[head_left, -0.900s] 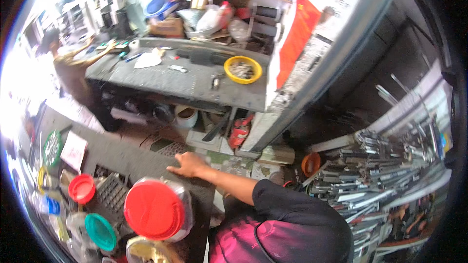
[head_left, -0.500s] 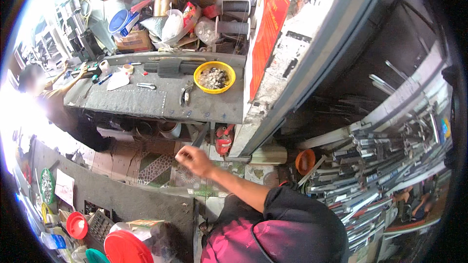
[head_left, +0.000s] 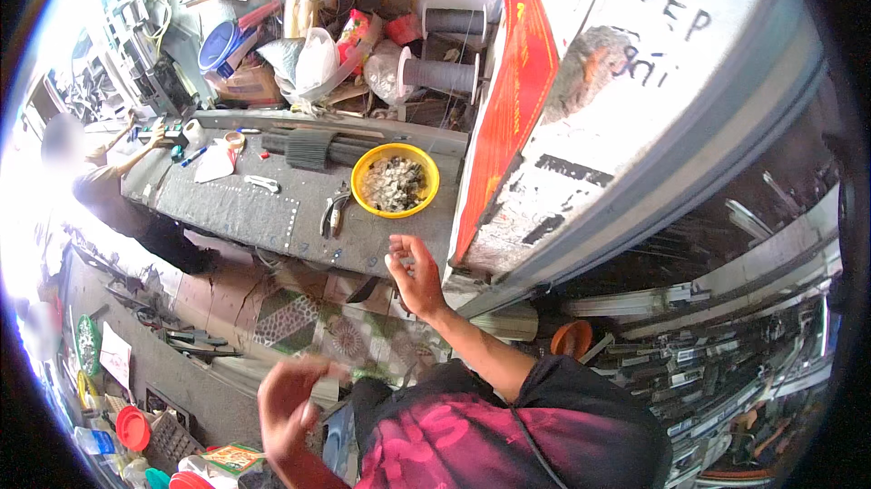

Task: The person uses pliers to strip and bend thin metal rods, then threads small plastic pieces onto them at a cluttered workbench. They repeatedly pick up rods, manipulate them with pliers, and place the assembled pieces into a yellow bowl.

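Note:
My right hand (head_left: 417, 278) is raised at the near edge of the grey workbench (head_left: 227, 208), just below a yellow basket (head_left: 363, 203). Its fingers are loosely bent and apart, and nothing shows in them. The basket is filled with small pale and dark pieces too small to name. Left of it lies a hand tool with dark handles, perhaps pliers (head_left: 335, 214). Over the near left table, my left hand (head_left: 288, 403) is blurred by motion. Its thumb stands away from the fingers, with nothing visible between them. A dark narrow shape (head_left: 363, 289) shows beside my right hand; its kind is unclear.
Another person (head_left: 113, 190) reaches onto the bench's far left end. A white-handled cutter (head_left: 263, 183) lies on the bench. Wire spools (head_left: 440, 74) and bags fill the shelf behind. A white pillar (head_left: 581, 126) rises at right, with stacked metal profiles (head_left: 699, 371) beyond.
My right hand has risen toward the bench edge near the basket. My left hand has come into view at the lower left. The view has shifted, bringing the pillar closer.

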Demonstrator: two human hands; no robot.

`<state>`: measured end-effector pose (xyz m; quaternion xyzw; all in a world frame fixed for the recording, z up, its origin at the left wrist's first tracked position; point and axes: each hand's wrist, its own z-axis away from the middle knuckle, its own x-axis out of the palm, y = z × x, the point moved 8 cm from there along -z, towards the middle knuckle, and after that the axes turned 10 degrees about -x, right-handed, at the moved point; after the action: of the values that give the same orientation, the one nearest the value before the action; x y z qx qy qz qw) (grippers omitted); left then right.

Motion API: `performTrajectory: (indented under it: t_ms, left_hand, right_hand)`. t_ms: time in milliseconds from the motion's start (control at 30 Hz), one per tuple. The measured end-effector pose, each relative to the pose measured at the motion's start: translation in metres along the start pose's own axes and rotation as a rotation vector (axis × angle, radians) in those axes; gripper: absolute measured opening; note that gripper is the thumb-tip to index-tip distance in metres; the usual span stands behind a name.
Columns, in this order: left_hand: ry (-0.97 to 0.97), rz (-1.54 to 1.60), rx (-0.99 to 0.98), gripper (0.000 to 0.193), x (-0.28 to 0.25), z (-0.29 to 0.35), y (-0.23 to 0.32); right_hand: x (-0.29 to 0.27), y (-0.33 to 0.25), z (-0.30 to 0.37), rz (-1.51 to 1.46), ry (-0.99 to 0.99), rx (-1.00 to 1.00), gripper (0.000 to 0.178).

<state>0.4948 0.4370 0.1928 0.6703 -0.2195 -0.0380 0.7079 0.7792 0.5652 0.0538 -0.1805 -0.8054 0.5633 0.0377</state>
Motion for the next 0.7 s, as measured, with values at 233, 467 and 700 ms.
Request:
performTrajectory:
  t_ms: [233, 467, 700]
  left_hand:
    - [-0.098, 0.013, -0.255, 0.041, 0.025, -0.197, -0.049]
    - [-0.154, -0.002, -0.346, 0.040, -0.052, -0.326, -0.133]
    - [0.089, -0.796, -0.243, 0.025, -0.206, -0.416, -0.185]
  right_hand:
    - [0.005, 0.030, 0.019, -0.060, -0.104, 0.147, 0.037]
    - [-0.002, 0.055, -0.036, 0.068, 0.036, 0.165, 0.024]
    - [-0.026, 0.082, -0.157, 0.166, 0.617, 0.033, 0.041]
